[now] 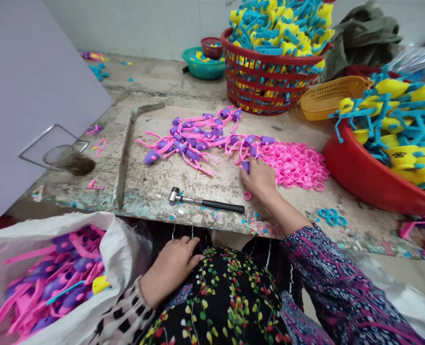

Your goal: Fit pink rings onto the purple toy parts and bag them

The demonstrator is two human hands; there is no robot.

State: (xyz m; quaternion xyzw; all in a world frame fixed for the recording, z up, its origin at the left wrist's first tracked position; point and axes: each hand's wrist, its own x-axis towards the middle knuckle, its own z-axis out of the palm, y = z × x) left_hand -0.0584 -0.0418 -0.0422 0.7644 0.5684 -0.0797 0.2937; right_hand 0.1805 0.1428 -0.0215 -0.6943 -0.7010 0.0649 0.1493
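My right hand (261,179) is closed at the near edge of the pile on the bench, its fingers around a purple cup-shaped plastic piece (246,166); part of that piece is hidden. Beside it spreads a heap of pink plastic rings (298,165), and one loose pink ring (247,196) lies just below the hand. To the left are several purple-and-pink plastic pieces (192,136) with long pink arms. My left hand (174,266) rests on my lap with its fingers stretched out, holding nothing. A small hammer (212,203) with a black handle lies between the pile and the bench edge.
A red basket (269,81) and a red tub (373,177) hold yellow-and-blue pieces. A white sack (122,249) of purple-and-pink pieces stands at left. On the bench are a metal bar (126,158), a glass (70,160), blue rings (332,217) and a yellow basket (327,98).
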